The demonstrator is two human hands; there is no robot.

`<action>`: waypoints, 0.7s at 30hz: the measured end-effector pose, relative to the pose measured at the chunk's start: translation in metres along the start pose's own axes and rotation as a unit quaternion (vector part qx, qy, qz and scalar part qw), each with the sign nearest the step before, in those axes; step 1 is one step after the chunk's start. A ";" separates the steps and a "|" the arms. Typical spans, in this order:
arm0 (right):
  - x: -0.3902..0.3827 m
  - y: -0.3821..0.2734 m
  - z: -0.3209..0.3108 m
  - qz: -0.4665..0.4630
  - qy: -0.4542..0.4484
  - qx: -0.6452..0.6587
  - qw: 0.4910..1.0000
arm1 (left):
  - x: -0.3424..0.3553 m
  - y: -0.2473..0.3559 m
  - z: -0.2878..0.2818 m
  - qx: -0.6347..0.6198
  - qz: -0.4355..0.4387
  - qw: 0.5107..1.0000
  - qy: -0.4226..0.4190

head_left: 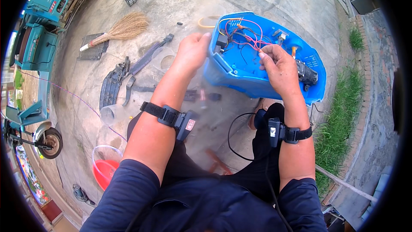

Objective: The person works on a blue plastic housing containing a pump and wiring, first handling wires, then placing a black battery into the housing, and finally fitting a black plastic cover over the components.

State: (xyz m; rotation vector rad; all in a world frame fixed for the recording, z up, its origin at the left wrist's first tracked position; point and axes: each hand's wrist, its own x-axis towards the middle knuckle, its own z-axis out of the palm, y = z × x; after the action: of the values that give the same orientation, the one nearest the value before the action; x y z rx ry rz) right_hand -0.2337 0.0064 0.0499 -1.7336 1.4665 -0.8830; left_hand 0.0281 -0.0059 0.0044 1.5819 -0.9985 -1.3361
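A blue plastic housing, open side up, contains red, yellow and black wires, a small black box and a black cylindrical part, apparently a pump or motor. My right hand is over the housing, thumb and forefinger pinched on red wires. My left hand is closed at the housing's left edge; its fingertips are hidden, so I cannot make out what they grip. A pale yellow hose loop lies beside the housing. Straps with black devices sit on both my forearms.
Left are a teal three-wheeler, straw broom, black straps, clear containers and a red basin. A grass strip with brick edging runs along the right, crossed by a pole.
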 end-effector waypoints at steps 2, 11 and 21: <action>0.000 0.000 0.000 -0.002 0.000 0.000 1.000 | 0.000 0.000 0.000 -0.004 0.000 1.000 -0.002; 0.000 -0.001 0.000 0.005 -0.003 0.000 1.000 | 0.001 -0.002 0.000 -0.011 0.005 1.000 -0.008; 0.000 0.000 0.000 0.008 -0.002 0.002 1.000 | 0.001 0.000 0.001 -0.006 -0.001 1.000 0.002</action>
State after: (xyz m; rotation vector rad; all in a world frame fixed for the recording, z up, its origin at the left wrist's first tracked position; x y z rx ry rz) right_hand -0.2335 0.0061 0.0499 -1.7175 1.4744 -0.8723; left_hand 0.0269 -0.0066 0.0035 1.5757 -0.9849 -1.3380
